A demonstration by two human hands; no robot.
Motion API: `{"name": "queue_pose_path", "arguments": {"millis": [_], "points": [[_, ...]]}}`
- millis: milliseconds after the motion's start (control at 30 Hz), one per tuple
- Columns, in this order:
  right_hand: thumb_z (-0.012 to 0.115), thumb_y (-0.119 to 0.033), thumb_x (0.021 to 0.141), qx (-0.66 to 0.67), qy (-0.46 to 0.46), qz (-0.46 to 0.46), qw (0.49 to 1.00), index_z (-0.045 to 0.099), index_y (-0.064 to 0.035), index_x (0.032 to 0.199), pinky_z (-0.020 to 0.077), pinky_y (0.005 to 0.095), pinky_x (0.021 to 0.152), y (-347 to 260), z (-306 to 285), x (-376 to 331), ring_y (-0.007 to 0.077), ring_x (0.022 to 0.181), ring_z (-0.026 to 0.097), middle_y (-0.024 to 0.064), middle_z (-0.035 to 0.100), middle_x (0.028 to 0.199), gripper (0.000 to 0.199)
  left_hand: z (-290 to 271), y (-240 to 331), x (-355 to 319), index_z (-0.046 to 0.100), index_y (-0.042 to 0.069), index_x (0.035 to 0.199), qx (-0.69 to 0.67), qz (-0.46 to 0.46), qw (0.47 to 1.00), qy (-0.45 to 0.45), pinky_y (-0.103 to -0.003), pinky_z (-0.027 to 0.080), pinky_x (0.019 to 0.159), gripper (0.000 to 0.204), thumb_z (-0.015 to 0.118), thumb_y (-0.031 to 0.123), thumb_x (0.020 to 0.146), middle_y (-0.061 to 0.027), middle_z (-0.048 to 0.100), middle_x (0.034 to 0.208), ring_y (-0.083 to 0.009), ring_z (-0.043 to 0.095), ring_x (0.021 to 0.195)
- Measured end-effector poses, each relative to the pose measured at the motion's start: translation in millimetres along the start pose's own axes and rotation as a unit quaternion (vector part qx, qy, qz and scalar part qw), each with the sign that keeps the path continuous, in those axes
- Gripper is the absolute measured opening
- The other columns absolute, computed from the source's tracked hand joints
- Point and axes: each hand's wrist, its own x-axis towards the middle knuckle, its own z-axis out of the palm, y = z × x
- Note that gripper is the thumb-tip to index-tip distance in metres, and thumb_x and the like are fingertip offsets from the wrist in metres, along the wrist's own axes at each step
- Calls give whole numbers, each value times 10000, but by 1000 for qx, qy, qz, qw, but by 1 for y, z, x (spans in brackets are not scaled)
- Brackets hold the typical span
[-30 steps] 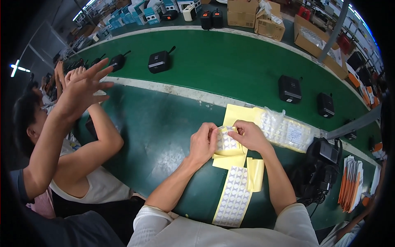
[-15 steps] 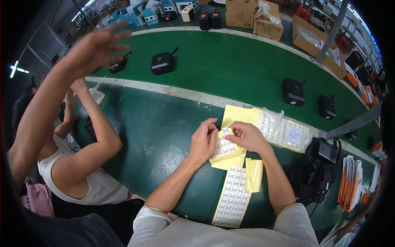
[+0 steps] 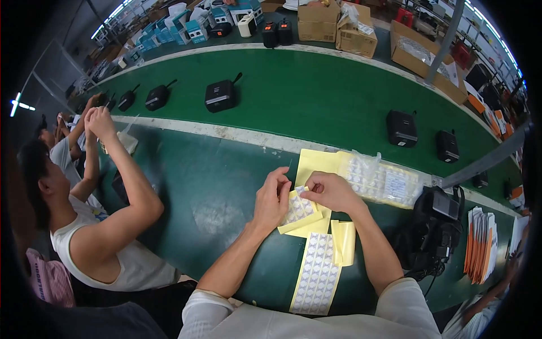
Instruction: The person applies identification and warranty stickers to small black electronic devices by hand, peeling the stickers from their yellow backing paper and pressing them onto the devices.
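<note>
A small sheet of round stickers [image 3: 299, 208] on yellow backing, its lower edge folded up, lies between my hands over larger yellow paper [image 3: 309, 164]. My left hand [image 3: 272, 199] is curled round the sheet's left edge and holds it. Thumb and forefinger of my right hand [image 3: 334, 191] pinch together at its upper right part; whether a sticker is between those fingertips is too small to see. Closer to me lies a longer sticker sheet [image 3: 316, 274], with a curled yellow strip of backing [image 3: 344, 243] at its right side.
Clear-bagged sticker sheets [image 3: 384, 181] lie right of my hands. Beyond them, black box-shaped devices [image 3: 220, 95] sit on a green conveyor [image 3: 305, 90]. A black bag [image 3: 432, 226] and orange-white folded cards [image 3: 480, 243] are at right, near a metal post [image 3: 485, 158]. A co-worker [image 3: 101, 226] sits at left.
Another person's raised arm at the left has gone from view, uncovering devices on the conveyor. My view has shifted slightly; my hands stay at the same sticker sheet.
</note>
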Motion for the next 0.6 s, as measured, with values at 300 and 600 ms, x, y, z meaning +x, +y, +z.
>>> {"name": "queue_pose_path", "arguments": {"millis": [300, 600], "points": [[775, -265, 791, 3, 6, -32, 999, 647, -65, 824, 466, 276, 661, -3, 0, -1, 132, 707, 564, 5, 615, 768, 240, 0, -2, 2, 515, 20, 1196, 30, 8, 999, 16, -349, 497, 581, 342, 603, -43, 872, -131, 599, 848, -247, 611, 636], [769, -285, 801, -42, -46, -38, 997, 627, -48, 843, 484, 291, 713, 1, -5, 0, 156, 729, 605, 22, 627, 837, 280, 2, 0, 1, 521, 15, 1181, 38, -4, 999, 12, -350, 495, 571, 326, 626, -12, 873, -124, 607, 848, -227, 612, 630]]}}
